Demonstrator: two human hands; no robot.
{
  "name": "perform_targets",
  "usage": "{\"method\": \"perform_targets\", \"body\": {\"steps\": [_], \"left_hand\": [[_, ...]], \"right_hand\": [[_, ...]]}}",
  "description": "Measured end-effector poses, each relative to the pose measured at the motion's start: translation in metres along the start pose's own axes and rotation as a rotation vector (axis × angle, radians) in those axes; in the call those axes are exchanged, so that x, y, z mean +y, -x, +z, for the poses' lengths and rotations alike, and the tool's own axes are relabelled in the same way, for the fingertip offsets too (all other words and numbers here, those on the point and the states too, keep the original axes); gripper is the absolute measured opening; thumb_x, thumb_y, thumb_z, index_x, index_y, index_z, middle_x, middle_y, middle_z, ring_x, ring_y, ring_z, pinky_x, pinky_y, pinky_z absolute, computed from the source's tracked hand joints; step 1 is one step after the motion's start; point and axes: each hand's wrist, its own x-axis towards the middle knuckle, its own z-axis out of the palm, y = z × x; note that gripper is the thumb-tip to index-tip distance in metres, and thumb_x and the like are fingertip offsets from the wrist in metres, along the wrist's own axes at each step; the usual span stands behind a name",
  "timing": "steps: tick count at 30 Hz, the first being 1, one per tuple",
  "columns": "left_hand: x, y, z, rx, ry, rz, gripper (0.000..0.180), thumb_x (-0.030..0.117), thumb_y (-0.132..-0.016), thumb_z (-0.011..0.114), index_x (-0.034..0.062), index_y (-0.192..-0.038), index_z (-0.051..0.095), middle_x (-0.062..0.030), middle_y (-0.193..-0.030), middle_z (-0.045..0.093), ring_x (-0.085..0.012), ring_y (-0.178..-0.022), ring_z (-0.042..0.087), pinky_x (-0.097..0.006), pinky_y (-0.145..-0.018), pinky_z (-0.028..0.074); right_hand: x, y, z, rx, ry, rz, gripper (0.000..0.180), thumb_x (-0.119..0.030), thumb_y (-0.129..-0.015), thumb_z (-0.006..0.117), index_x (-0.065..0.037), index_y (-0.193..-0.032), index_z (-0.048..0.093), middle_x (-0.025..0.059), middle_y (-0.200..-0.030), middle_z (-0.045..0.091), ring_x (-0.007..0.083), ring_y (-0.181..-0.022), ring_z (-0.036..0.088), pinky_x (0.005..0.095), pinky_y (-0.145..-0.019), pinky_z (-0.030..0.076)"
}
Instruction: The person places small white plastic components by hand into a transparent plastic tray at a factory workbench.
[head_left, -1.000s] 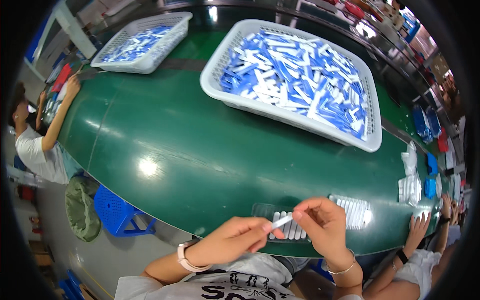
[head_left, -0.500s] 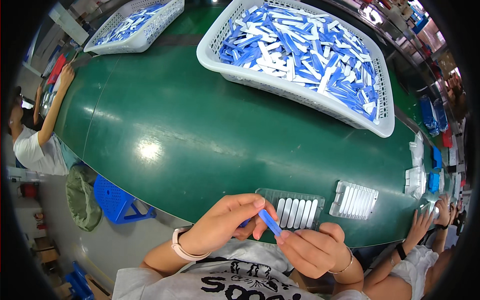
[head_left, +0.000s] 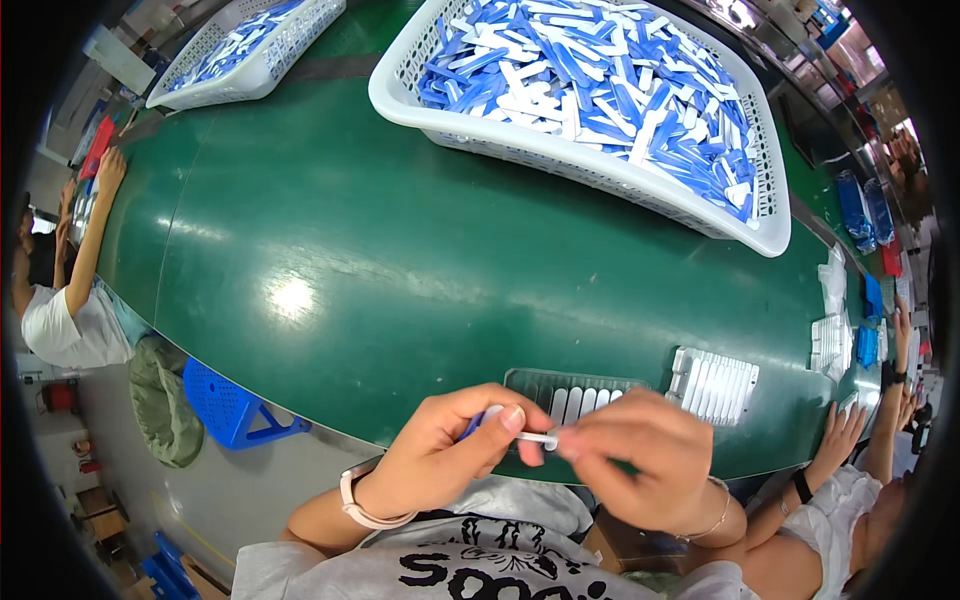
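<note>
My left hand (head_left: 440, 450) is closed, with thumb and fingers pinching a slim white strip (head_left: 537, 438) seen nearly edge-on. A blue strip (head_left: 473, 425) also shows between the fingers of that hand. At the other end of the white strip is my right hand (head_left: 650, 455), slightly blurred, its thumb and forefinger closed on the tip. Just beyond both hands lies a clear plastic tray (head_left: 520, 382) with several white strips in a row, partly covered by my right hand. A second clear tray (head_left: 683, 367), also filled with white strips, rests to its right.
A large white perforated basket (head_left: 560, 165) heaped with blue and white strips stands at the far side of the green table (head_left: 350, 260). Another such basket (head_left: 262, 82) is at far left. A blue stool (head_left: 230, 405) sits left. Co-workers' arms (head_left: 88, 240) reach in at both sides.
The strip between my hands has turned from its blue face to a white, edge-on side. My right hand has moved up and now covers part of the near tray.
</note>
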Motion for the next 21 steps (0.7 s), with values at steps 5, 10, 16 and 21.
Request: {"method": "perform_targets", "body": {"steps": [5, 10, 16, 21], "left_hand": [[0.003, -0.006, 0.001, 0.056, -0.094, 0.016, 0.028, 0.024, -0.098, 0.045, -0.0008, -0.094, 0.058, -0.0007, -0.065, 0.052, -0.0033, -0.049, 0.036, -0.02, -0.043, 0.028], [0.006, -0.011, -0.004, 0.119, 0.16, -0.047, 0.057, 0.048, -0.099, 0.025, -0.0006, -0.118, 0.048, -0.002, -0.065, 0.047, -0.0054, -0.046, 0.026, -0.021, -0.041, 0.022], [0.003, -0.004, -0.009, 0.079, 0.18, -0.089, 0.075, 0.06, -0.095, 0.011, 0.0001, -0.129, 0.041, -0.0049, -0.068, 0.05, -0.0065, -0.046, 0.025, -0.021, -0.042, 0.021], [0.002, -0.001, -0.015, 0.022, 0.136, -0.024, 0.07, 0.058, -0.096, 0.012, 0.0043, -0.135, 0.033, -0.0027, -0.077, 0.053, -0.0058, -0.053, 0.027, -0.021, -0.05, 0.025]], "right_hand": [[-0.002, 0.006, 0.009, -0.085, 0.199, -0.35, 0.019, -0.004, -0.068, 0.07, 0.0, -0.086, 0.067, 0.0059, -0.079, 0.061, 0.0168, -0.066, 0.058, 0.0221, -0.046, 0.042], [0.003, 0.015, 0.011, 0.017, 0.722, -0.351, 0.018, -0.009, -0.065, 0.07, -0.005, -0.082, 0.068, 0.0041, -0.09, 0.061, 0.0155, -0.076, 0.054, 0.0277, -0.055, 0.038], [0.001, 0.036, 0.029, -0.146, 0.765, -0.101, 0.024, -0.022, -0.072, 0.071, -0.006, -0.088, 0.066, 0.0035, -0.097, 0.057, 0.0206, -0.091, 0.052, 0.0385, -0.072, 0.033], [-0.014, 0.034, 0.025, -0.249, 0.737, 0.007, 0.036, -0.032, -0.067, 0.075, -0.006, -0.09, 0.066, 0.0048, -0.103, 0.055, 0.0232, -0.097, 0.05, 0.0405, -0.074, 0.032]]}}
